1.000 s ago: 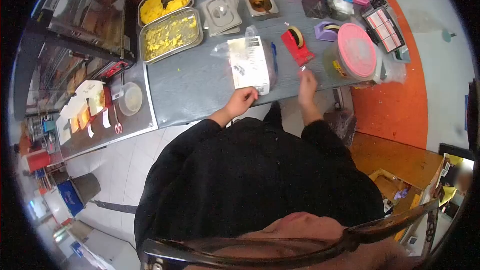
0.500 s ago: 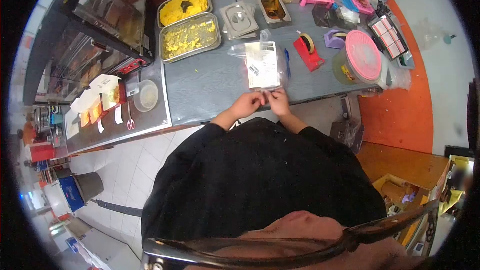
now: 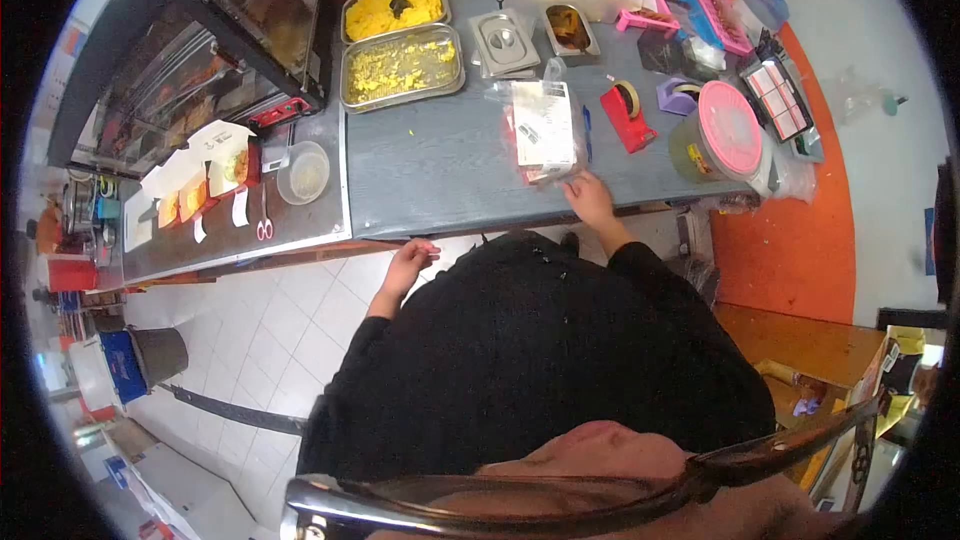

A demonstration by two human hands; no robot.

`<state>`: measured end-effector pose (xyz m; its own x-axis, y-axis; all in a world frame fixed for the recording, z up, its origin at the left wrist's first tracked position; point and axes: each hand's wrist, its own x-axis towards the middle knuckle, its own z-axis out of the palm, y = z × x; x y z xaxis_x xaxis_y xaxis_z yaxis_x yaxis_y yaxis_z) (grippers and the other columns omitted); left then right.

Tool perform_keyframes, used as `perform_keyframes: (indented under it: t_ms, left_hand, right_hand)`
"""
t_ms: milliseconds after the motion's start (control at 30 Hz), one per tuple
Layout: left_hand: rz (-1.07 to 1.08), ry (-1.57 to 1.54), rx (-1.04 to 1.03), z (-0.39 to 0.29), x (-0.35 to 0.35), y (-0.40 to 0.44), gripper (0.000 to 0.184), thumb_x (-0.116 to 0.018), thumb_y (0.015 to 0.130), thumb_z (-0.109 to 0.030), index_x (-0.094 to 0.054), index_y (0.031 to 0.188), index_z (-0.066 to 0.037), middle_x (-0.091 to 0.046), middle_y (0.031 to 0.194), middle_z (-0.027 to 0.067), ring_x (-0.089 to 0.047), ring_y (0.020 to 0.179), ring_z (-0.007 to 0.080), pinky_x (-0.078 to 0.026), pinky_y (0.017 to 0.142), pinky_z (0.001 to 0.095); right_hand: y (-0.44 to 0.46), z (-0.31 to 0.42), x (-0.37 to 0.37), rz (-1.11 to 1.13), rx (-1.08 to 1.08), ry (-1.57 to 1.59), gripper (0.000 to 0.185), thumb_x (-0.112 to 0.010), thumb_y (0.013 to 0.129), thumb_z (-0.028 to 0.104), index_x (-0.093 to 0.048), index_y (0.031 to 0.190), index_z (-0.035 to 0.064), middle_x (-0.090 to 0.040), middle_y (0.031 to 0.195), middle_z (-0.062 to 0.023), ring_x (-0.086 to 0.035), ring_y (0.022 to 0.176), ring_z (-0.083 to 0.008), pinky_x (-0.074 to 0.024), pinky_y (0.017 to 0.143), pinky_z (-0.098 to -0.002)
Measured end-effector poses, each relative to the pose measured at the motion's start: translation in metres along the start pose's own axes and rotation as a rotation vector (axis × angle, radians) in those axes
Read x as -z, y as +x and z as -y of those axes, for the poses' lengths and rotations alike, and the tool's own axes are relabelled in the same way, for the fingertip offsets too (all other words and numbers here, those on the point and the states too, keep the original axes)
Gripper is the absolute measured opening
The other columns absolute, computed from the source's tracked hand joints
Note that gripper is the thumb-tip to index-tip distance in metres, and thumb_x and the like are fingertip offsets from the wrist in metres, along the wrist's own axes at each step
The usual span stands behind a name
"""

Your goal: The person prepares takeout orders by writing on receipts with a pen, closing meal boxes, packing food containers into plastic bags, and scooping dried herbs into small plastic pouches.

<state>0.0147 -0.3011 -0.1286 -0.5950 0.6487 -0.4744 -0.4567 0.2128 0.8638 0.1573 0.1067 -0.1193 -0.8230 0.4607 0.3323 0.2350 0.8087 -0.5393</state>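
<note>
A clear plastic bag [image 3: 522,172] holding a printed white paper [image 3: 544,125] and something red lies near the counter's front edge. My right hand [image 3: 590,202] is at its lower right corner, fingers closed on the edge of the plastic. Off the counter's front edge, over the floor, my left hand [image 3: 408,262] is half curled with fingers slightly apart, and nothing shows in it. Beside the bag lies a blue pen [image 3: 587,133]. A red tape dispenser [image 3: 628,120] stands farther right.
Two metal trays of yellow food [image 3: 403,65] sit at the back left. To the right is a tub with a pink lid [image 3: 729,122]. Filled food boxes [image 3: 232,168], red-handled scissors [image 3: 264,228] and a clear bowl [image 3: 303,174] occupy the left counter beside a glass display cabinet [image 3: 175,70].
My hands were together at the bag's near edge. My left hand has let go and moved left, off the counter; my right has shifted slightly right and stays at the bag. The view has turned slightly.
</note>
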Motion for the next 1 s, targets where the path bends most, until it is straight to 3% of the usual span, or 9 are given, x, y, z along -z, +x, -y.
perform_keyframes:
  t_ms: [67, 233, 400, 433, 567, 733, 800, 900, 1000]
  left_hand:
    - [-0.030, 0.004, -0.043, 0.013, 0.011, -0.007, 0.017, -0.046, 0.099, -0.014, -0.056, 0.106, -0.002, -0.064, 0.104, 0.0085, -0.062, 0.099, 0.0185, -0.049, 0.088, 0.0319]
    - [-0.102, -0.009, 0.056, 0.021, 0.011, -0.012, 0.019, -0.044, 0.100, -0.016, -0.057, 0.107, -0.004, -0.066, 0.103, 0.0067, -0.062, 0.098, 0.0175, -0.048, 0.086, 0.0308]
    - [0.029, 0.032, 0.048, 0.016, -0.008, 0.003, 0.018, -0.043, 0.099, -0.011, -0.057, 0.108, -0.005, -0.065, 0.104, 0.0072, -0.064, 0.097, 0.0198, -0.047, 0.086, 0.0328]
    - [0.037, 0.017, 0.033, 0.015, -0.010, 0.003, 0.018, -0.043, 0.099, -0.011, -0.057, 0.108, -0.005, -0.065, 0.104, 0.0077, -0.064, 0.098, 0.0205, -0.048, 0.087, 0.0332]
    - [-0.068, -0.017, 0.036, 0.015, -0.019, -0.011, 0.019, -0.043, 0.099, -0.010, -0.056, 0.111, -0.004, -0.065, 0.106, 0.0085, -0.062, 0.102, 0.0201, -0.047, 0.089, 0.0327]
    - [0.029, 0.055, 0.041, 0.052, -0.031, -0.028, 0.017, -0.049, 0.098, -0.016, -0.059, 0.105, -0.004, -0.065, 0.105, 0.0087, -0.062, 0.098, 0.0181, -0.047, 0.088, 0.0323]
    - [0.134, 0.006, 0.083, 0.079, -0.042, -0.011, 0.016, -0.051, 0.097, -0.016, -0.060, 0.103, -0.004, -0.065, 0.104, 0.0088, -0.062, 0.096, 0.0188, -0.047, 0.086, 0.0327]
    - [0.345, -0.087, 0.233, 0.079, -0.122, 0.006, 0.016, -0.051, 0.097, -0.015, -0.061, 0.104, -0.004, -0.065, 0.104, 0.0089, -0.062, 0.098, 0.0198, -0.047, 0.088, 0.0334]
    - [0.542, -0.206, 0.376, 0.086, -0.213, -0.014, 0.015, -0.052, 0.096, -0.014, -0.061, 0.104, -0.004, -0.065, 0.104, 0.0090, -0.061, 0.100, 0.0207, -0.046, 0.089, 0.0342]
  right_hand:
    - [0.003, 0.002, 0.014, 0.041, -0.179, 0.056, 0.026, -0.066, 0.081, 0.022, -0.052, 0.070, 0.0037, -0.052, 0.068, -0.0138, -0.053, 0.064, -0.0361, -0.0418, 0.058, -0.0465]
    - [0.102, 0.090, 0.042, -0.118, -0.190, 0.083, 0.032, -0.068, 0.081, 0.030, -0.058, 0.098, 0.0054, -0.064, 0.079, -0.0174, -0.062, 0.076, -0.0377, -0.0487, 0.065, -0.0439]
    - [0.144, 0.091, 0.017, 0.266, -0.089, -0.163, 0.033, -0.066, 0.083, 0.027, -0.064, 0.109, 0.0066, -0.066, 0.094, -0.0226, -0.063, 0.083, -0.0390, -0.0500, 0.072, -0.0425]
    - [0.137, 0.085, 0.024, 0.217, -0.103, 0.039, 0.029, -0.064, 0.086, 0.025, -0.064, 0.107, 0.0057, -0.067, 0.092, -0.0205, -0.064, 0.082, -0.0355, -0.0500, 0.071, -0.0407]
    - [0.047, 0.075, 0.134, 0.250, -0.340, 0.592, 0.026, -0.055, 0.091, 0.018, -0.064, 0.109, 0.0008, -0.065, 0.080, -0.0029, -0.058, 0.071, -0.0124, -0.0481, 0.064, -0.0304]
    - [-0.128, 0.015, 0.286, 0.236, -0.337, 0.944, 0.022, -0.056, 0.087, 0.015, -0.067, 0.100, 0.0013, -0.062, 0.075, -0.0004, -0.054, 0.065, -0.0094, -0.0449, 0.057, -0.0251]
    - [-0.198, 0.048, 0.346, 0.160, -0.303, 0.783, 0.019, -0.057, 0.085, 0.015, -0.067, 0.095, 0.0011, -0.062, 0.073, 0.0005, -0.054, 0.064, -0.0088, -0.0444, 0.057, -0.0246]
    - [-0.316, 0.062, 0.393, 0.012, -0.464, 0.408, 0.026, -0.052, 0.090, 0.019, -0.062, 0.105, 0.0000, -0.066, 0.092, -0.0110, -0.059, 0.086, -0.0194, -0.0468, 0.080, -0.0340]
    - [-0.440, 0.053, 0.409, -0.189, -0.643, 0.376, 0.027, -0.050, 0.092, 0.022, -0.064, 0.102, 0.0013, -0.067, 0.094, -0.0143, -0.060, 0.087, -0.0199, -0.0474, 0.079, -0.0343]
